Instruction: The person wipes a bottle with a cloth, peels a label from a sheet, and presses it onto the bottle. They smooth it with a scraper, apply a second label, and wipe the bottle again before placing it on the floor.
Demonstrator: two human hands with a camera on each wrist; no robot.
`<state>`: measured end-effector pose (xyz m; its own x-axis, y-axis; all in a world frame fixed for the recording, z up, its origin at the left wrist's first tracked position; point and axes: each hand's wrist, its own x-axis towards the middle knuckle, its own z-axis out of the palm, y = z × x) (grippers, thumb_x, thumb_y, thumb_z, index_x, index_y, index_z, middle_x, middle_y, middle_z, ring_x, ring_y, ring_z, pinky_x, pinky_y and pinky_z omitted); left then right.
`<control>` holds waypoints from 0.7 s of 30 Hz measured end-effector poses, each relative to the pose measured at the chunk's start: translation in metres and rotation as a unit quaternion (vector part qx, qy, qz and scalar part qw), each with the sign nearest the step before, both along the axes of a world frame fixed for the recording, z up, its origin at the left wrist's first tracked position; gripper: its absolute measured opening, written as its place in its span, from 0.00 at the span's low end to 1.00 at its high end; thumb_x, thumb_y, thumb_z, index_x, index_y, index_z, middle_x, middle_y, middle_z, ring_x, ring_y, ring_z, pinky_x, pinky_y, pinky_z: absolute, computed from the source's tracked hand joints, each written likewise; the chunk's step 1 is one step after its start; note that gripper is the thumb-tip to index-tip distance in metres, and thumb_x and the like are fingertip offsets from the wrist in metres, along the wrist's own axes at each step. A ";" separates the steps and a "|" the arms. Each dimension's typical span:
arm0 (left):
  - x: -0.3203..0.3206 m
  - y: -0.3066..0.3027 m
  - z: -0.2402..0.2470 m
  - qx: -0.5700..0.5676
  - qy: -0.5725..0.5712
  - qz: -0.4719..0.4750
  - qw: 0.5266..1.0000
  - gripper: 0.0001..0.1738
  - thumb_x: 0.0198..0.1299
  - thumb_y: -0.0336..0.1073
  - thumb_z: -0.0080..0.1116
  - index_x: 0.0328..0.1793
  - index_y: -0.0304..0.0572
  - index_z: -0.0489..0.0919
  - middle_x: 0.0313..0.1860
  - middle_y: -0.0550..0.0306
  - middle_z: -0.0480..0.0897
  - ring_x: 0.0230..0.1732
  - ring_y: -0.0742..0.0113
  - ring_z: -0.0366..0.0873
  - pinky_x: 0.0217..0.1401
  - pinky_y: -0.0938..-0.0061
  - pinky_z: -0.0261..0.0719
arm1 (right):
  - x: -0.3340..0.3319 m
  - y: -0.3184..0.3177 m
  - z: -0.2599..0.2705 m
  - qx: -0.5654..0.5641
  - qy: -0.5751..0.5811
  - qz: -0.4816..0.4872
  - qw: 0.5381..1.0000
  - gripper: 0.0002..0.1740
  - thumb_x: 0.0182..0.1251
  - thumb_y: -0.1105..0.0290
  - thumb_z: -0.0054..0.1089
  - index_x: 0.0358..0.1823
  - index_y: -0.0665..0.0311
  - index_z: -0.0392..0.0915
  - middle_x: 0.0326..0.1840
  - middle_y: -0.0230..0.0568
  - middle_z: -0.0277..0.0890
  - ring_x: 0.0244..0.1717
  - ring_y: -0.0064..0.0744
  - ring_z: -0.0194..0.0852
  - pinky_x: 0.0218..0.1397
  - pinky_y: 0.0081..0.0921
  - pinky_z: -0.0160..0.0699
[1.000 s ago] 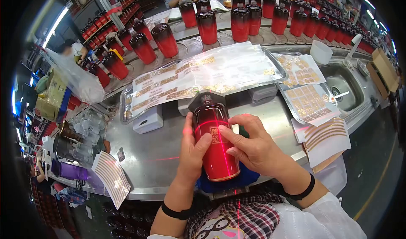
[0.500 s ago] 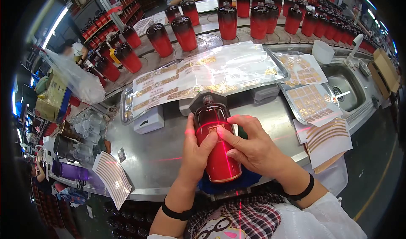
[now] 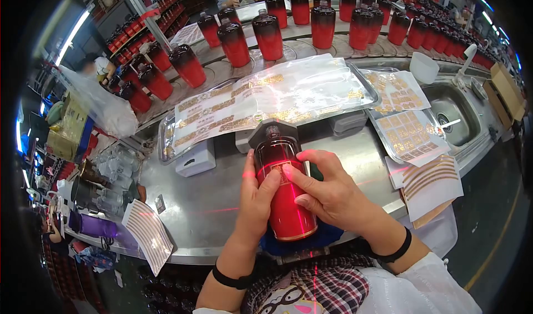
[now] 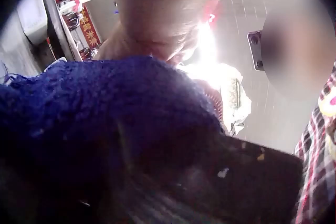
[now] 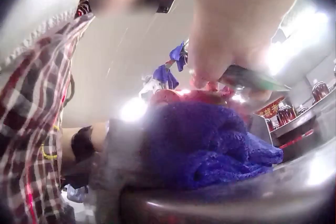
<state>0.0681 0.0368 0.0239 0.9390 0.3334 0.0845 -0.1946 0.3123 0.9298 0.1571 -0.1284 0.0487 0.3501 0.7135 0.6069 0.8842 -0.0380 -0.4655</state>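
A glass bottle [image 3: 293, 214], black at the shoulder and red below, leans back with its neck against a dark angled rest [image 3: 258, 131]. Blue cloth [image 3: 333, 235] pads its base, seen close up as a blue cloth [image 4: 105, 98] in the left wrist view. My left hand [image 3: 252, 203] grips the bottle's left side, its thumb beside the gold-framed label [image 3: 281, 173]. My right hand [image 3: 333, 189] has its thumb tip on that label and its index finger at the bottle's right shoulder. A flat green piece [image 5: 257, 79] shows beneath the right hand in the right wrist view.
Red laser lines cross on the bottle. Beyond it, a tray [image 3: 369, 94] bears sheets of gold decals [image 3: 255, 100]. Red-black bottles [image 3: 233, 44] line a conveyor behind. Striped sheets [image 3: 147, 233] lie left; more gold sheets [image 3: 408, 133] and a sink [image 3: 463, 111] stand right.
Conveyor bottles have moved to the right. My right thumb first slid across the label, covering part of it, and now sits near its upper middle. Both hands stay on the bottle.
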 end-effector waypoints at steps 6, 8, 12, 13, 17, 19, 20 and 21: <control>0.000 0.000 0.004 -0.001 0.000 -0.005 1.000 0.45 0.71 0.39 0.55 0.81 0.25 0.42 0.66 0.45 0.72 0.63 0.66 0.74 0.66 0.72 0.72 | 0.000 -0.002 0.003 -0.012 -0.003 -0.002 1.000 0.29 0.57 0.68 0.71 0.62 0.65 0.77 0.62 0.54 0.66 0.59 0.55 0.67 0.63 0.43 0.72; -0.001 -0.002 0.003 0.014 0.000 0.005 1.000 0.45 0.71 0.39 0.56 0.81 0.24 0.42 0.66 0.44 0.72 0.62 0.66 0.74 0.66 0.72 0.73 | -0.002 -0.002 0.001 -0.008 -0.006 0.000 1.000 0.29 0.57 0.68 0.71 0.62 0.65 0.77 0.62 0.54 0.66 0.59 0.55 0.67 0.62 0.43 0.72; 0.002 -0.001 0.001 0.052 0.028 0.028 0.998 0.46 0.69 0.39 0.58 0.80 0.22 0.43 0.67 0.43 0.71 0.63 0.65 0.73 0.66 0.72 0.73 | -0.002 -0.001 0.002 -0.009 -0.007 -0.007 1.000 0.29 0.57 0.68 0.71 0.62 0.65 0.77 0.62 0.54 0.66 0.58 0.55 0.67 0.62 0.43 0.72; 0.002 0.001 0.002 0.042 0.034 0.024 0.998 0.46 0.69 0.39 0.58 0.80 0.22 0.43 0.67 0.43 0.71 0.64 0.65 0.73 0.66 0.72 0.73 | -0.001 0.000 0.002 -0.010 -0.008 -0.008 1.000 0.30 0.57 0.67 0.71 0.62 0.65 0.76 0.62 0.54 0.66 0.58 0.55 0.67 0.62 0.43 0.72; 0.004 0.000 0.004 0.034 0.028 0.024 0.999 0.47 0.69 0.39 0.59 0.80 0.22 0.43 0.66 0.43 0.72 0.64 0.65 0.73 0.65 0.72 0.73 | -0.001 0.001 0.001 -0.011 -0.018 -0.013 1.000 0.29 0.57 0.67 0.71 0.62 0.65 0.76 0.62 0.53 0.66 0.58 0.55 0.68 0.62 0.43 0.73; 0.001 0.000 0.001 0.060 0.025 0.031 0.997 0.46 0.69 0.40 0.59 0.80 0.22 0.44 0.66 0.43 0.72 0.63 0.65 0.73 0.65 0.72 0.73 | -0.002 0.001 0.002 -0.009 -0.021 -0.012 1.000 0.29 0.57 0.67 0.70 0.62 0.65 0.77 0.62 0.53 0.66 0.57 0.55 0.68 0.61 0.43 0.73; 0.001 -0.001 0.000 0.073 0.024 0.034 0.996 0.46 0.69 0.40 0.58 0.80 0.22 0.44 0.66 0.43 0.72 0.63 0.65 0.73 0.65 0.73 0.73 | -0.002 0.000 0.001 -0.008 -0.019 -0.010 1.000 0.29 0.57 0.67 0.70 0.62 0.65 0.77 0.62 0.53 0.66 0.57 0.55 0.68 0.61 0.43 0.73; 0.002 0.000 0.001 0.059 0.021 0.025 0.998 0.46 0.69 0.40 0.58 0.80 0.23 0.44 0.66 0.43 0.72 0.63 0.65 0.73 0.65 0.72 0.73 | -0.003 -0.001 0.000 -0.006 -0.018 -0.009 1.000 0.29 0.57 0.67 0.70 0.61 0.65 0.77 0.62 0.53 0.66 0.57 0.55 0.68 0.61 0.43 0.73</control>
